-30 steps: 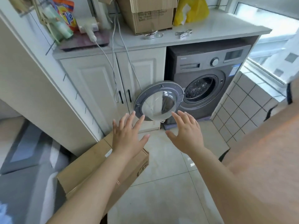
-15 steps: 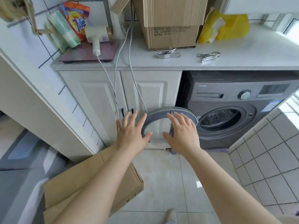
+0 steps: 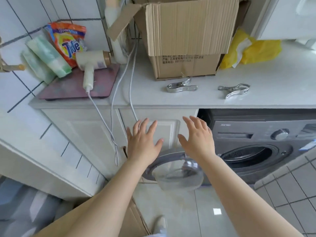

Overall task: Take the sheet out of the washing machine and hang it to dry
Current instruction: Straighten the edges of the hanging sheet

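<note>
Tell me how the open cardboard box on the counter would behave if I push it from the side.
The cardboard box looks tall with flaps open, so it may tip rather than slide. Its contents are hidden, so weight is uncertain. The counter looks smooth, which favours sliding.

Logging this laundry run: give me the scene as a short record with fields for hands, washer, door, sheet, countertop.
left hand: left hand open, fingers spread, holding nothing
right hand: right hand open, fingers spread, holding nothing
washer: grey washing machine under the countertop
door: washer door swung open, below the hands
sheet: not visible; drum opening looks dark
countertop: cardboard box, two metal clips, yellow bag, detergent bag, hair dryer
</note>
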